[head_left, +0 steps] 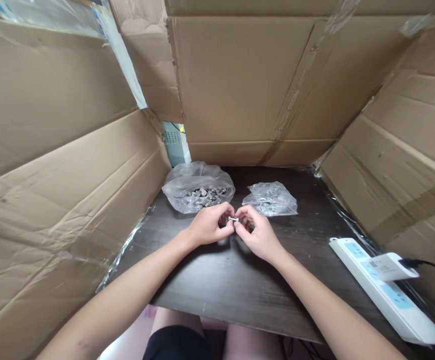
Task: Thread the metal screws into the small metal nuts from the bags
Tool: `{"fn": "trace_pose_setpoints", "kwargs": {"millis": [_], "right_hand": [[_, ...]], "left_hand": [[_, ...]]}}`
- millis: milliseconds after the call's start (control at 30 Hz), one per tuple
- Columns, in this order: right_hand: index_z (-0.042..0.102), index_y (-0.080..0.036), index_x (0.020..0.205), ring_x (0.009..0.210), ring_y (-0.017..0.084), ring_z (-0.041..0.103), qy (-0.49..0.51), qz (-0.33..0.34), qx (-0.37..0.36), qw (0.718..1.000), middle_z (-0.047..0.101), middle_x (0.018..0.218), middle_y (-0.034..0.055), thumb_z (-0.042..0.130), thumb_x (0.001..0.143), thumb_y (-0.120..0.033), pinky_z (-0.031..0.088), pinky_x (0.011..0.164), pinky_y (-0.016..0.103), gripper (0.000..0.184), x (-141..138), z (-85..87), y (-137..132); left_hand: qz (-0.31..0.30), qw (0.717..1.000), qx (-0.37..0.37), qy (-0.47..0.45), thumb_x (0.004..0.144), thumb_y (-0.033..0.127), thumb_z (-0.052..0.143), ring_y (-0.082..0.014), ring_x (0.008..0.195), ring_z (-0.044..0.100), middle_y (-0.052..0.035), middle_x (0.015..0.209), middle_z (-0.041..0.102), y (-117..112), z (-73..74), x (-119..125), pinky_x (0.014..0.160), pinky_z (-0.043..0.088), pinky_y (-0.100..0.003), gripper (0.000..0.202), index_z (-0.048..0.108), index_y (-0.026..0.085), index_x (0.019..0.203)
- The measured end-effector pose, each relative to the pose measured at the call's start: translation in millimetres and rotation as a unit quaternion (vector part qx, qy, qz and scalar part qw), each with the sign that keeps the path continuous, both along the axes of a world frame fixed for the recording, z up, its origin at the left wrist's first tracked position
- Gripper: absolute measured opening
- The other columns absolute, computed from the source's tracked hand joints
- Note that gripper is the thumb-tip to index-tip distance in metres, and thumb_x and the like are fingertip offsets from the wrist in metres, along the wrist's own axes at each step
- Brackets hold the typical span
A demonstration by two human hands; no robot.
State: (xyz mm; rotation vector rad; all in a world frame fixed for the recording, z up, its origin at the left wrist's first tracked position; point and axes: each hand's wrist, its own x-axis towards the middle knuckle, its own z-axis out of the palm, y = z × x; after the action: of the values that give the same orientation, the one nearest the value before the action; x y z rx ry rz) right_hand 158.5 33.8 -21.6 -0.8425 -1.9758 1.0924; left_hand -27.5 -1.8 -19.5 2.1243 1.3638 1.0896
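Between my fingertips is a small silvery bolt-like metal piece (233, 219), lying roughly level above the table. My left hand (214, 223) pinches its left end, and my right hand (254, 231) pinches the right end. Its fine detail is too small to make out. Just beyond my left hand stands an open clear plastic bag (179, 192) with many small shiny metal parts (207, 194) in it. Past my right hand lies a flatter clear plastic bag (272, 199); its contents are hard to tell.
The dark table (202, 280) is walled by cardboard at the left (70, 165), back (240, 80) and right (401, 150). A white power strip (382, 295) with a plugged-in white adapter (392, 266) and black cable lies along the right side. My legs are below the front edge.
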Motion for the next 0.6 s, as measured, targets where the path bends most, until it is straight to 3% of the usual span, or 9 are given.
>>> {"fn": "trace_pose_setpoints", "kwargs": {"millis": [433,600], "right_hand": [[0.061,-0.020,0.097,0.064,0.016,0.059,0.017,-0.028,-0.001,0.999,0.066,0.079,0.0035,0.062,0.090,-0.039,0.047,0.061,0.028,0.020,2.4,0.5,5.0],[0.054,-0.020,0.075,0.056,0.014,0.054,-0.001,-0.034,-0.016,0.999,0.059,0.061,0.0006,0.054,0.096,-0.046,0.043,0.057,0.026,0.033,6.3,4.0,7.9]], "left_hand": [[0.012,0.999,0.038,0.018,0.087,0.024,0.061,-0.0133,0.070,0.062,-0.0015,0.084,0.067,1.3,1.2,-1.2,0.066,0.049,-0.025,0.013,0.064,0.018,0.098],[0.018,0.998,0.050,0.028,0.091,0.028,0.062,-0.0129,0.068,0.060,-0.0009,0.081,0.065,2.6,-0.8,-3.1,0.065,0.048,-0.024,0.012,0.063,0.018,0.096]]}}
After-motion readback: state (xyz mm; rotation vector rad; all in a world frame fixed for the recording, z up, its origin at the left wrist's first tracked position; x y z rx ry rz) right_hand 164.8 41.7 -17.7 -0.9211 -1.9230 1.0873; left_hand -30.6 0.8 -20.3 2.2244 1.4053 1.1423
